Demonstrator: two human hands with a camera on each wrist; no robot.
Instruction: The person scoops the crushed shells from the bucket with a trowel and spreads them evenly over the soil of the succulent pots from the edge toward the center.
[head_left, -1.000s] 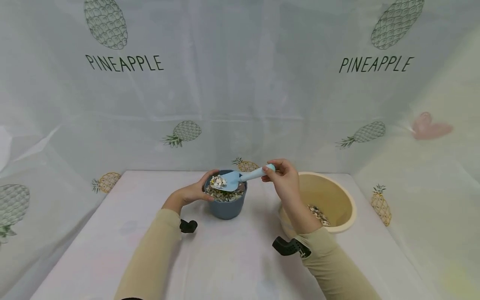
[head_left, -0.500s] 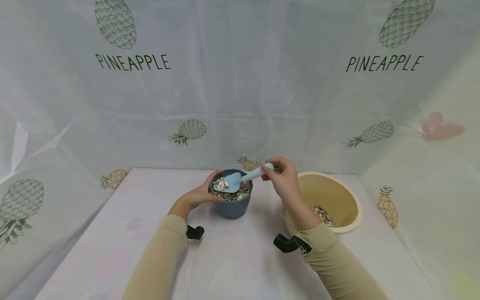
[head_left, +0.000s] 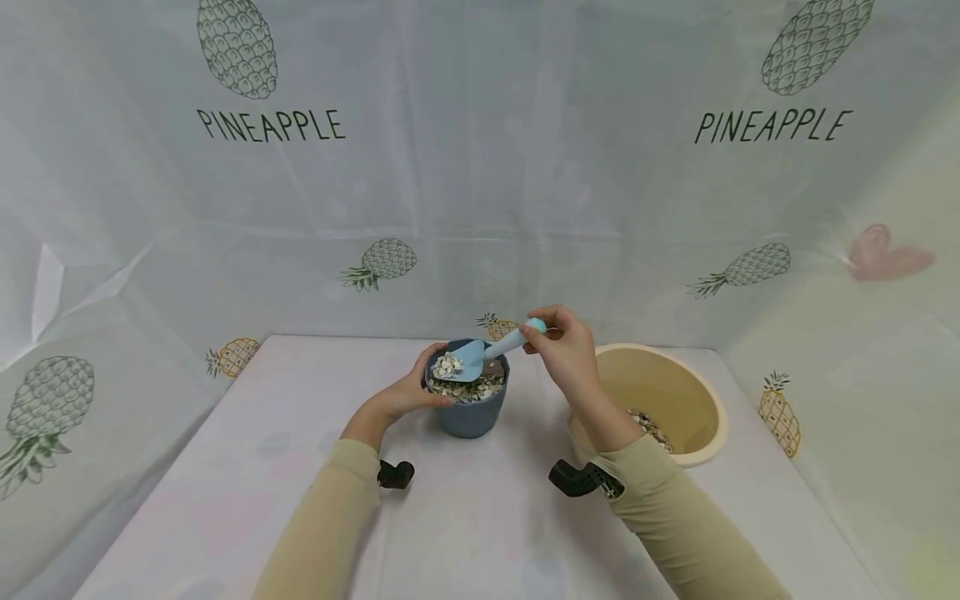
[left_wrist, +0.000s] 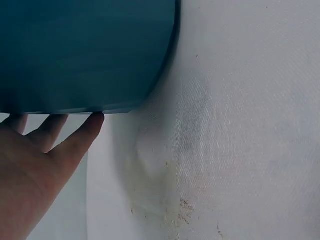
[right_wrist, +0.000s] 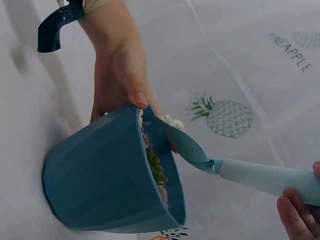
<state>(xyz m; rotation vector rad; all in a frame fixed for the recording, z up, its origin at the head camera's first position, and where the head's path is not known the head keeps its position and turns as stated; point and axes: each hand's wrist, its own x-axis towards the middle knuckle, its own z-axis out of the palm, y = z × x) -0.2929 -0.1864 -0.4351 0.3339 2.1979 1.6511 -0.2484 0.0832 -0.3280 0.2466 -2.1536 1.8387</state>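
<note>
A blue-grey flower pot (head_left: 471,419) stands on the table, with small pebbles (head_left: 468,393) at its top. Inside it, the right wrist view shows a green plant (right_wrist: 157,172). My left hand (head_left: 399,398) holds the pot from the left, thumb at the near rim and fingers round the far side. With my right hand (head_left: 564,346) I pinch the end of a light blue trowel's handle (head_left: 513,340). Its blade (head_left: 471,358) slants down leftward over the pot's mouth, carrying a heap of pale pebbles (head_left: 447,367) at the tip. In the left wrist view the fingertips (left_wrist: 95,122) touch the pot's side.
A cream-yellow tub (head_left: 660,387) stands on the right, partly behind my right forearm, with more pebbles (head_left: 651,429) at its bottom. A sheet printed with pineapples (head_left: 480,167) hangs behind the table. The white tablecloth (head_left: 450,517) reaches toward me.
The handle end of the trowel has risen a little, so the blade slopes more steeply over the pot. My left hand keeps its hold. The whole head view has shifted slightly.
</note>
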